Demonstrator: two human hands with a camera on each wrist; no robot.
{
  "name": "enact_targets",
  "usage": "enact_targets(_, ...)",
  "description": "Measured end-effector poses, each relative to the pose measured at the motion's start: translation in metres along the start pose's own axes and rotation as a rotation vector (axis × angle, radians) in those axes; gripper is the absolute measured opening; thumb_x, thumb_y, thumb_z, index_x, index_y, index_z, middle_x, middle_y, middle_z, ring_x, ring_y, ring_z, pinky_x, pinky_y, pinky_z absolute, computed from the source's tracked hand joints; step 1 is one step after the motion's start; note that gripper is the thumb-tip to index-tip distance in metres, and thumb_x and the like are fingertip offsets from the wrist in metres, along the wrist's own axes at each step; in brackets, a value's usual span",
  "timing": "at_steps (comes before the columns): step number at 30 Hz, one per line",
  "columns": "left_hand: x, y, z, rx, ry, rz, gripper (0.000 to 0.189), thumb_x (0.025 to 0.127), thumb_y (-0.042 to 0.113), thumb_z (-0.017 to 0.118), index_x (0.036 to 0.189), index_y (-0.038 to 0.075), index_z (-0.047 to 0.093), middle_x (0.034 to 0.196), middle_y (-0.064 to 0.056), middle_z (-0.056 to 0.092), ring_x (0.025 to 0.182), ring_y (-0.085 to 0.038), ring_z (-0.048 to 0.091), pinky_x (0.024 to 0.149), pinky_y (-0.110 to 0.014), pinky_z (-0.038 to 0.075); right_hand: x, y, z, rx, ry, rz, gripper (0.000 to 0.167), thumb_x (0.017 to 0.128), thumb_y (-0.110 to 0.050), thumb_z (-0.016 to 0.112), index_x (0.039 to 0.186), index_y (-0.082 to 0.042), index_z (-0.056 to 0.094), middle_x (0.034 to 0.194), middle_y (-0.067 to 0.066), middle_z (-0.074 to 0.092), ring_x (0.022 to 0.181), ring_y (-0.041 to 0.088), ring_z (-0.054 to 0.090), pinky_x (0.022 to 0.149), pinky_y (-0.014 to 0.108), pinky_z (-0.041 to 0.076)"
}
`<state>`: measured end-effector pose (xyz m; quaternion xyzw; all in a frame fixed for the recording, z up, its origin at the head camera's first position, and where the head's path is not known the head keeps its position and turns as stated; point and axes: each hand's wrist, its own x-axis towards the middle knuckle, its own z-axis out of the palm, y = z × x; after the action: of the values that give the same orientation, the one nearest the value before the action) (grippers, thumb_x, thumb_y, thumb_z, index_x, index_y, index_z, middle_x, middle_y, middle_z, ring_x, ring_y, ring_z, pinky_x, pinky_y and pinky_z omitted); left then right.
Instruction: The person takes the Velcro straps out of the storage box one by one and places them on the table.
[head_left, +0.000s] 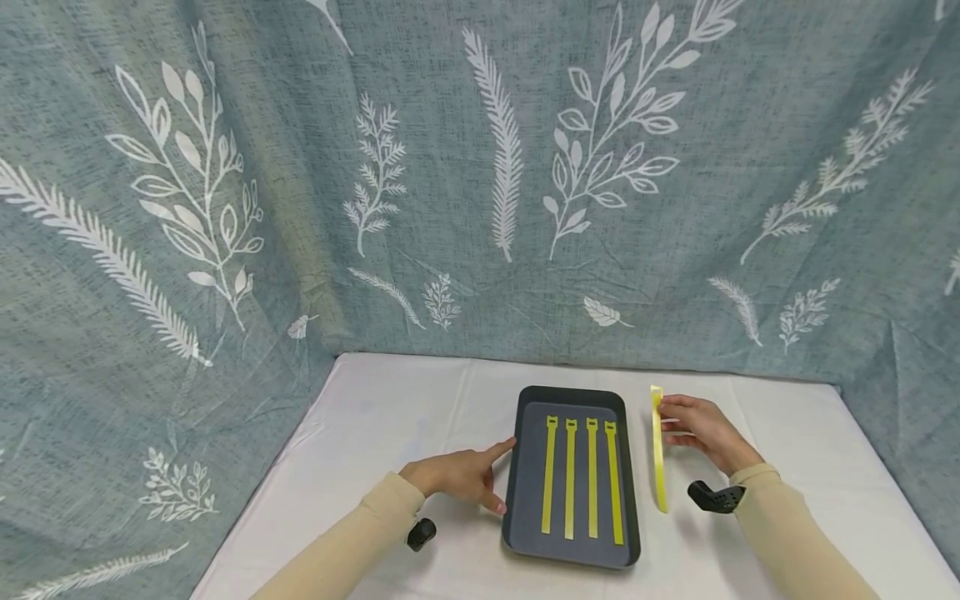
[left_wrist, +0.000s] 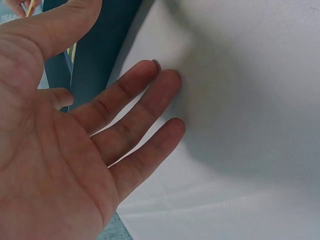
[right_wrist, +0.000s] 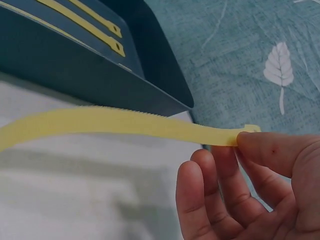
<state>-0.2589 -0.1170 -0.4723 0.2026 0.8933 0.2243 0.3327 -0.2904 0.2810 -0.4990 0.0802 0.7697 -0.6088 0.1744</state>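
Strap (head_left: 657,462) is pinched near its far end in my right hand (head_left: 703,429), just right of the tray (head_left: 529,475), not touching it. My left hand (head_left: 461,477) is pretty relaxed, touching the tray's left wall. I'd pinch lightly and watch the droopy tail around that raised rim; bare counter (head_left: 813,454) past the right hand gives swing room.

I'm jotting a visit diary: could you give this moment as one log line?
Left hand: at tray's left edge | Right hand: pinching yellow strap, right of tray | Inside tray: four yellow straps
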Motion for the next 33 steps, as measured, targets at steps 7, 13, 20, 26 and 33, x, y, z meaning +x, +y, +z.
enact_targets(7,0.000,0.000,0.000,-0.004,-0.004,0.013,0.105,0.083,0.031,0.085,0.164,0.021,0.018,0.084,0.001,0.063,0.074,-0.010,0.054,0.077,-0.029,0.044,0.004,-0.004,0.000,0.006,0.020,-0.020,0.054,0.104,-0.026,0.058,0.143,0.008,0.044,0.103,-0.005,0.065,0.089,0.005,0.064,0.082,0.028,0.058)
enact_targets(13,-0.001,0.001,-0.001,-0.010,0.000,0.021,0.106,0.083,0.029,0.086,0.164,0.019,0.019,0.084,0.001,0.063,0.074,-0.011,0.054,0.076,-0.029,0.043,0.006,-0.006,0.002,0.003,0.043,-0.030,0.058,0.104,-0.031,0.058,0.145,0.007,0.043,0.109,-0.003,0.065,0.093,0.004,0.063,0.089,0.032,0.057)
enact_targets(20,-0.001,0.001,-0.001,-0.014,-0.007,0.016,0.106,0.083,0.030,0.085,0.164,0.020,0.018,0.083,0.001,0.063,0.073,-0.010,0.054,0.075,-0.028,0.043,0.009,-0.004,0.003,0.023,0.046,-0.021,0.055,0.103,-0.029,0.060,0.142,0.007,0.046,0.103,-0.008,0.066,0.091,0.003,0.064,0.092,0.034,0.056)
enact_targets(26,0.000,0.000,-0.002,-0.001,-0.007,0.009,0.106,0.083,0.032,0.085,0.164,0.022,0.017,0.084,0.002,0.063,0.075,-0.010,0.054,0.077,-0.029,0.044,0.010,-0.001,0.003,0.026,0.048,-0.019,0.053,0.103,-0.027,0.059,0.141,0.008,0.046,0.102,-0.008,0.066,0.090,0.002,0.064,0.089,0.031,0.056)
enact_targets(33,0.001,-0.001,-0.001,0.008,-0.008,0.006,0.106,0.084,0.032,0.085,0.164,0.022,0.017,0.085,0.003,0.063,0.076,-0.010,0.055,0.079,-0.030,0.045,0.014,0.005,0.003,0.048,0.060,-0.008,0.053,0.102,-0.024,0.061,0.140,0.009,0.047,0.097,-0.011,0.066,0.087,0.001,0.063,0.082,0.027,0.057)
